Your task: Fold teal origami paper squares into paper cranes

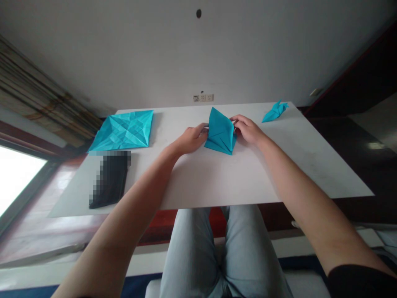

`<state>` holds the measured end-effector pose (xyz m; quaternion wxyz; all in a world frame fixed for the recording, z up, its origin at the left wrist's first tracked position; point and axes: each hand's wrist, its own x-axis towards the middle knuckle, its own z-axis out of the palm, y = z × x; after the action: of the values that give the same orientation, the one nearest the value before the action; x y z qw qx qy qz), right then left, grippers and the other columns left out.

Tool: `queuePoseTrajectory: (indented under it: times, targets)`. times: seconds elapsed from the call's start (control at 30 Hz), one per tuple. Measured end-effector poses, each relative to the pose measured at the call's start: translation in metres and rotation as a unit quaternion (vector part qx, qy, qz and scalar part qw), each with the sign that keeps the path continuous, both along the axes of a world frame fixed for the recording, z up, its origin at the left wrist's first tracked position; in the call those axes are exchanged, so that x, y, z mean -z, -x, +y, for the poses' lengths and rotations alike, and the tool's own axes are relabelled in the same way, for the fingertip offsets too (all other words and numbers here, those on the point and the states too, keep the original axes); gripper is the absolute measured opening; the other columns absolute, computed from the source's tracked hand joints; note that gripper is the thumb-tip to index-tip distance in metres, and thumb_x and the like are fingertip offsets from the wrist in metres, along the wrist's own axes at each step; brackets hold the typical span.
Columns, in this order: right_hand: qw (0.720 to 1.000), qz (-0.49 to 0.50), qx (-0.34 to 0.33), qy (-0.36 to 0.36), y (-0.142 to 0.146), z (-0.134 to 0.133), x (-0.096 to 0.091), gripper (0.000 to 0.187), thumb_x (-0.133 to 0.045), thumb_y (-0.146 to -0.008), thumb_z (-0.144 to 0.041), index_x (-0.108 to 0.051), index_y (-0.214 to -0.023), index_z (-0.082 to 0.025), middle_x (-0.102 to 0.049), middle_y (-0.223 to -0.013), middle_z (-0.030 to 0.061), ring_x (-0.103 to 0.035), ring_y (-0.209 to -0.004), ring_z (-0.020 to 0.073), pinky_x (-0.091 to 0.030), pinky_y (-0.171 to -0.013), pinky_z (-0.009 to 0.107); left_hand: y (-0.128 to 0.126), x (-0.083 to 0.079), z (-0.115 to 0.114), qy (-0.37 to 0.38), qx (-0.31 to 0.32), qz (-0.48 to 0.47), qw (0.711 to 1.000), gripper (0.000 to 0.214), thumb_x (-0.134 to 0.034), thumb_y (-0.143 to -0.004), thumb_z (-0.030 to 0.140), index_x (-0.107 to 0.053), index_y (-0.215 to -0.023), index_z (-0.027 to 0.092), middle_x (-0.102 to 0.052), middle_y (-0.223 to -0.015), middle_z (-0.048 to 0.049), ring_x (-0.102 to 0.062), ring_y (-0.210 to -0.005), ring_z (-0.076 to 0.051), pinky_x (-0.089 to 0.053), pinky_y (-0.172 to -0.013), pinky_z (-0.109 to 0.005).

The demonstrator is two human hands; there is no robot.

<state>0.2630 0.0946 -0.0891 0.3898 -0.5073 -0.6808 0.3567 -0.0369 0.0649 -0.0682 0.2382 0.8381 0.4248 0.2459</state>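
Note:
A partly folded sheet of blue origami paper (pixel 221 130) stands between my hands over the middle of the table, its top corner pointing up and its layers spread a little at the lower right. My left hand (pixel 194 138) pinches its left edge, with the fingertips partly behind the paper. On the other side my right hand (pixel 246 129) grips the right edge, thumb and fingers closed on the flap. Some fingertips of both hands are hidden by the paper.
A creased, unfolded blue sheet (pixel 125 130) lies at the back left of the white table (pixel 217 182). In front of it is a dark flat object (pixel 113 180), partly pixelated. A finished-looking folded blue figure (pixel 276 111) rests at the back right. Wall sockets (pixel 203 98) sit behind the table.

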Motion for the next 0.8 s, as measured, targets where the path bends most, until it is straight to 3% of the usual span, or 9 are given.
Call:
queuePoseTrajectory:
  times: [0.13, 0.27, 0.5, 0.67, 0.8]
  targets:
    - [0.998, -0.025, -0.043, -0.029, 0.000, -0.003, 0.001, 0.036, -0.076, -0.087, -0.041, -0.074, -0.119, -0.026, -0.077, -0.098, 0.0029, -0.070, -0.093, 0.0255, -0.057, -0.087, 0.038, -0.003, 0.001, -0.001, -0.018, -0.013, 0.003, 1.000, 0.038, -0.056, -0.108, 0.044, -0.072, -0.136, 0.023, -0.087, -0.134, -0.0126, -0.084, -0.121, -0.033, -0.063, -0.106, -0.044]
    - [0.997, -0.051, -0.038, -0.033, 0.001, -0.007, 0.000, 0.045, -0.078, -0.081, -0.035, -0.074, -0.125, -0.024, -0.079, -0.109, 0.0044, -0.068, -0.082, 0.0224, -0.057, -0.078, 0.037, -0.004, 0.002, 0.000, -0.015, -0.033, 0.008, 0.999, 0.039, -0.061, -0.108, 0.043, -0.070, -0.140, 0.023, -0.086, -0.138, -0.0133, -0.084, -0.124, -0.034, -0.063, -0.109, -0.045]
    - [0.995, -0.064, -0.071, -0.033, -0.001, -0.010, -0.005, 0.066, -0.090, -0.077, -0.044, -0.074, -0.139, -0.026, -0.079, -0.136, 0.0101, -0.065, -0.083, 0.0210, -0.063, -0.084, 0.042, -0.007, 0.008, 0.000, -0.013, -0.052, -0.009, 0.999, 0.050, -0.070, -0.106, 0.042, -0.062, -0.153, 0.023, -0.086, -0.140, -0.0140, -0.084, -0.126, -0.033, -0.063, -0.111, -0.046]
    - [0.992, -0.054, -0.108, -0.019, 0.000, -0.015, -0.013, 0.075, -0.094, -0.074, -0.054, -0.074, -0.141, -0.025, -0.081, -0.128, 0.0088, -0.065, -0.080, 0.0207, -0.062, -0.081, 0.041, -0.008, 0.010, 0.001, -0.021, -0.083, -0.018, 0.996, 0.054, -0.076, -0.103, 0.041, -0.064, -0.153, 0.024, -0.086, -0.139, -0.0124, -0.082, -0.129, -0.034, -0.061, -0.113, -0.047]
    - [0.990, -0.041, -0.133, -0.012, 0.003, -0.019, -0.019, 0.066, -0.090, -0.076, -0.052, -0.078, -0.134, -0.023, -0.082, -0.117, 0.0071, -0.065, -0.079, 0.0213, -0.059, -0.077, 0.038, -0.006, 0.010, 0.003, -0.027, -0.100, -0.019, 0.994, 0.058, -0.080, -0.098, 0.034, -0.066, -0.152, 0.022, -0.086, -0.132, -0.0112, -0.082, -0.124, -0.034, -0.061, -0.113, -0.048]
